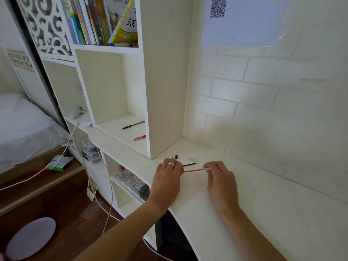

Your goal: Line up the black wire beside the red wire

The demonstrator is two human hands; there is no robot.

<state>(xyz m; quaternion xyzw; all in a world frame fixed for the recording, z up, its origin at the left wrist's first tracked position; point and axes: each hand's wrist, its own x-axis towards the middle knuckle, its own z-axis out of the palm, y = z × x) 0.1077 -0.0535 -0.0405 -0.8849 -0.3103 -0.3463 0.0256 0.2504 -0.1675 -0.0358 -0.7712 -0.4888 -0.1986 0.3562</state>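
A thin red pen refill (192, 171) stretches between my two hands just above the white desk (254, 204). My left hand (167, 178), with a ring on one finger, grips its left end with curled fingers. My right hand (219, 176) pinches its right end, where a clear pen barrel (205, 168) shows at the fingertips. Just behind the red refill lies a black refill (190, 164) on the desk. A small black cap (176, 156) and a clear pen part (193, 159) lie a little farther back.
A white shelf unit (165, 91) stands at the desk's left; its open cubby holds a black pen (133, 125) and a red pen (140, 137). Books (101, 19) fill the shelf above. Cables (105, 185), a bed (22, 125) and a purple stool (31, 238) are at the left.
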